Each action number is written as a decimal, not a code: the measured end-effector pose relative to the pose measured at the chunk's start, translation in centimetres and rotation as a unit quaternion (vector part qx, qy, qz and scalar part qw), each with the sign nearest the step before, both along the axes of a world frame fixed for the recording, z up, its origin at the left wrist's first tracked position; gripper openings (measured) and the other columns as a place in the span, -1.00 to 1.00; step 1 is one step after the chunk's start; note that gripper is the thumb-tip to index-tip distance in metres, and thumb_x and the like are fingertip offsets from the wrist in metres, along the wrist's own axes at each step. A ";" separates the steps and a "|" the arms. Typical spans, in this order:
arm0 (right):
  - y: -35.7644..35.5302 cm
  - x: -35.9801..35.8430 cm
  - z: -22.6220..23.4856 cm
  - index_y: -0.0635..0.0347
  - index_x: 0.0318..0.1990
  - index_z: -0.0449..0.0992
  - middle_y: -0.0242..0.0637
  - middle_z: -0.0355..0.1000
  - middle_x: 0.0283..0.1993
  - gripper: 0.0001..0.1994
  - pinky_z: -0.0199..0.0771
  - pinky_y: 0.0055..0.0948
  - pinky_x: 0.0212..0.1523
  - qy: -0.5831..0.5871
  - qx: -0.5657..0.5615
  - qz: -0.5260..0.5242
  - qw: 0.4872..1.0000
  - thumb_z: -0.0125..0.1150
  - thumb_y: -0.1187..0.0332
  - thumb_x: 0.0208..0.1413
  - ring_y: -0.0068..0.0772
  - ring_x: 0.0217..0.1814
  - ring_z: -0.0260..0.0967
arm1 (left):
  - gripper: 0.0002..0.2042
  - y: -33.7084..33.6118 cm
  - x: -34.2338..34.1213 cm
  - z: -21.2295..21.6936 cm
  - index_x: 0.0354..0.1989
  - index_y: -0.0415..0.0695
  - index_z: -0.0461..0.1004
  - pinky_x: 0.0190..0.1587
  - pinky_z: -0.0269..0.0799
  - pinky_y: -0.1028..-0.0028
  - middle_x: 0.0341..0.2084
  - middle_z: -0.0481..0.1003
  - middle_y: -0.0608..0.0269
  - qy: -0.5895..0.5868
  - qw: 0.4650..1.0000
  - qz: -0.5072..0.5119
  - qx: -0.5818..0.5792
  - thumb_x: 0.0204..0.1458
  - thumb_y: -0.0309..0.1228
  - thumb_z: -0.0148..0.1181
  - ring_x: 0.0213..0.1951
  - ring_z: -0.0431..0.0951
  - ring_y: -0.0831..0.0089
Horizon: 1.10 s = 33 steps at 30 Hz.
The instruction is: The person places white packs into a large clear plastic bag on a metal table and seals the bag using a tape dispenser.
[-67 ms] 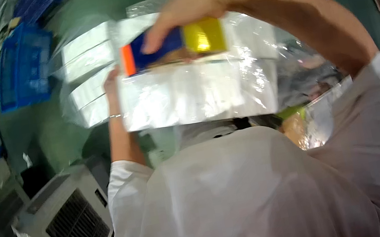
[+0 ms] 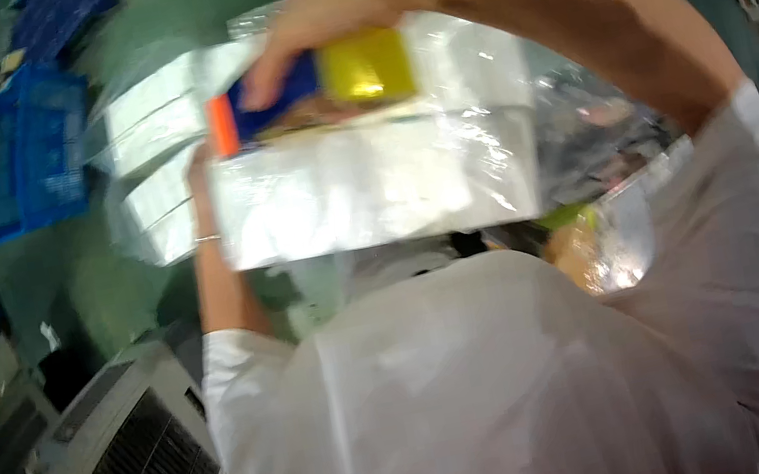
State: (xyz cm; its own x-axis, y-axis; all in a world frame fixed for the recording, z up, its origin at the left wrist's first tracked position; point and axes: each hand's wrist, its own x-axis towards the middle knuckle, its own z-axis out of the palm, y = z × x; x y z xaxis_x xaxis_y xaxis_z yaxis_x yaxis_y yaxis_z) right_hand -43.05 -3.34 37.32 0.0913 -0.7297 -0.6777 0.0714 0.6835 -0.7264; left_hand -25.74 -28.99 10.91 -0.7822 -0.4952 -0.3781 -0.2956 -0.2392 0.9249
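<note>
A bundle of white packs (image 2: pixel 295 216) in clear plastic film lies across the middle, in front of my body. My right hand (image 2: pixel 325 13) reaches over from the right and is closed on a smooth block-shaped thing, blue and yellow with an orange end (image 2: pixel 365 67). That thing is held against the top of the bundle, and motion blur hides its exact kind. My left hand (image 2: pixel 200 182) is at the bundle's left edge, a thin band at its wrist; its fingers are mostly hidden. More white packs (image 2: pixel 153 130) in loose film lie just left of it.
Blue plastic crates (image 2: pixel 36 160) stand on the green floor (image 2: pixel 94 287) at the left. A grey-white machine with a dark grille (image 2: pixel 157 469) is at the lower left. Right of the bundle lie crumpled clear film (image 2: pixel 591 113) and a shiny plastic packet (image 2: pixel 619 240).
The whole view has shifted slightly, so most things appear farther left. My right hand and the blue and yellow thing have slid a little left along the bundle.
</note>
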 end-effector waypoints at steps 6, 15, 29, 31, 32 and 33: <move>-1.0 -2.4 -2.8 0.12 -0.32 0.50 -0.34 0.46 -0.41 -0.76 0.38 -0.51 -0.42 -0.033 -0.032 0.049 0.998 0.10 0.18 -0.04 -0.51 -0.49 0.35 | -0.73 9.1 1.9 11.1 -0.22 -0.30 0.32 -0.21 0.34 0.46 -0.33 0.43 0.07 -0.022 0.874 0.023 -0.484 -0.01 -0.34 0.07 -0.29 0.43 0.37; -1.0 1.4 0.1 0.09 -0.22 0.42 -0.31 0.46 -0.41 -0.68 0.41 -0.57 -0.42 0.137 -0.036 0.045 0.989 0.08 0.08 -0.02 -0.53 -0.57 0.39 | -0.64 42.9 -4.1 15.1 -0.12 -0.29 0.26 0.06 0.13 0.25 -0.19 0.31 -0.09 0.124 0.812 -0.221 -0.526 -0.08 -0.36 0.04 -0.04 0.27 0.08; 4.8 -1.0 1.8 0.09 -0.31 0.47 -0.32 0.44 -0.49 -0.75 0.42 -0.49 -0.47 0.024 -0.059 0.054 0.996 0.11 0.13 -0.04 -0.50 -0.56 0.37 | -0.71 33.2 -4.2 12.2 -0.60 -0.21 0.41 -0.19 0.08 0.23 -0.39 0.33 0.10 -0.060 0.734 0.009 -0.676 -0.11 -0.20 0.10 -0.24 0.26 0.16; 11.2 -2.3 1.6 0.08 -0.23 0.47 -0.35 0.45 -0.45 -0.71 0.42 -0.52 -0.49 0.003 -0.106 0.008 0.994 0.12 0.11 -0.04 -0.56 -0.51 0.38 | -0.71 32.7 -3.7 12.4 -0.59 -0.19 0.42 -0.18 0.07 0.23 -0.38 0.33 0.10 -0.110 0.753 0.015 -0.649 -0.11 -0.17 0.10 -0.23 0.26 0.15; 14.8 -3.7 2.6 0.11 -0.21 0.46 -0.32 0.46 -0.38 -0.70 0.44 -0.50 -0.47 0.005 -0.075 0.073 0.994 0.12 0.14 -0.03 -0.55 -0.45 0.40 | -0.71 32.4 -3.4 12.6 -0.59 -0.18 0.42 -0.17 0.06 0.24 -0.38 0.33 0.10 -0.123 0.767 0.032 -0.629 -0.11 -0.16 0.11 -0.22 0.26 0.15; 20.3 -4.2 1.8 0.19 -0.18 0.45 -0.27 0.43 -0.38 -0.59 0.44 -0.49 -0.38 0.159 -0.103 -0.008 0.982 0.16 0.07 -0.10 -0.48 -0.44 0.39 | -0.70 32.6 -4.0 12.6 -0.59 -0.17 0.42 -0.16 0.06 0.25 -0.38 0.33 0.11 -0.123 0.780 0.034 -0.613 -0.12 -0.15 0.11 -0.22 0.26 0.15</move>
